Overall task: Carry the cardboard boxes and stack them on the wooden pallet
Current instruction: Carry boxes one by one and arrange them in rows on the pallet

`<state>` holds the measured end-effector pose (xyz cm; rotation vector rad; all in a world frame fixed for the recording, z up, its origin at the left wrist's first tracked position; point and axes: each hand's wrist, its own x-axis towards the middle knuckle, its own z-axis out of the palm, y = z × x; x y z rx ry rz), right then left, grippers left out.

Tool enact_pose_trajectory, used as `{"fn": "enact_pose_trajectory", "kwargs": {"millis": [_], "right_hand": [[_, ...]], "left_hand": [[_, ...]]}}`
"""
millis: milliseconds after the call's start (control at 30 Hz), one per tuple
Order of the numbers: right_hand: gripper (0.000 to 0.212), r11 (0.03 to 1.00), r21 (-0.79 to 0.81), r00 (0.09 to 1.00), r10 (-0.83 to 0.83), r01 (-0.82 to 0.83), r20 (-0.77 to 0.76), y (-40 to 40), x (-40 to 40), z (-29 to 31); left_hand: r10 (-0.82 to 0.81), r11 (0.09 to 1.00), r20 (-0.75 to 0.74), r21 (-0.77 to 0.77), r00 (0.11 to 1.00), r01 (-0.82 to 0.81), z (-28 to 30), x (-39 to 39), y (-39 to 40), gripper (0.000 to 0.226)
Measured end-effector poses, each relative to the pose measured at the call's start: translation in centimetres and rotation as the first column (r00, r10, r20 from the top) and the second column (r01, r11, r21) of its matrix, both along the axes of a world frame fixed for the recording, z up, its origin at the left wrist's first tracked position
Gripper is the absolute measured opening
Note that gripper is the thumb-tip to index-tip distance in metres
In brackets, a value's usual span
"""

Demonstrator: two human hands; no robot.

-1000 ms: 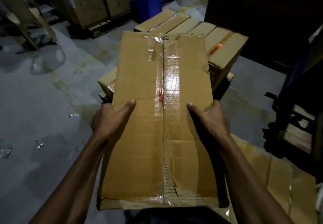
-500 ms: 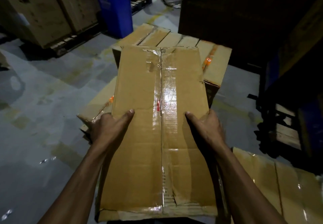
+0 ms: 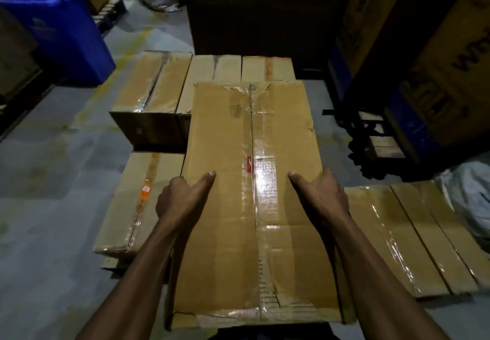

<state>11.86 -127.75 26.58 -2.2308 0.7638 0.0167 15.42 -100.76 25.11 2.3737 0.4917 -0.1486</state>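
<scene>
Hands (image 3: 183, 199) (image 3: 322, 196) gripping carried box (image 3: 252, 207), fingers probably curled beneath.

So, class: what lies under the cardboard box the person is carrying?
Under the carried box, stacked boxes and a lower box show at its left; anything directly beneath is covered.
</scene>
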Motion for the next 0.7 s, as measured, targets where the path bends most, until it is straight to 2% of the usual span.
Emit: {"fn": "enact_pose_trajectory", "kwargs": {"millis": [133,267,367,533,600,700], "right_hand": [[0.065,0.998,0.016,0.998,-0.056,0.056,-0.025,-0.9,1.1,-2.0],[0.074,0.996,0.024,0.993,-0.08,0.083,-0.083,-2.5,3.2,-4.8],[0.065,0.995,0.055,0.988,-0.079,0.087,-0.129,-4.2,5.1,-7.3],[0.065,0.99,0.09,0.973,-0.085,0.106,-0.213,-6.9,8.3,-11.1],[0.063,0.99,0.094,0.969,-0.076,0.1,-0.234,-7.8,9.3,-12.4],[0.059,0.99,0.105,0.962,-0.061,0.092,-0.267,-9.3,10.6,-14.3]], "left_hand": [[-0.034,0.993,-0.054,-0.117,0.998,0.028,-2.2,2.0,-1.2,0.061],[-0.05,0.989,-0.122,-0.147,0.991,0.032,-5.5,3.8,-2.9,0.065],[-0.051,0.99,-0.171,-0.142,0.984,0.026,-7.9,5.4,-4.3,0.072],[-0.063,0.983,-0.291,-0.185,0.955,0.009,-11.2,8.3,-6.8,0.103],[-0.068,0.978,-0.322,-0.209,0.944,-0.001,-12.4,9.3,-7.5,0.096],[-0.077,0.972,-0.343,-0.234,0.936,-0.006,-14.1,10.6,-8.6,0.064]]}}
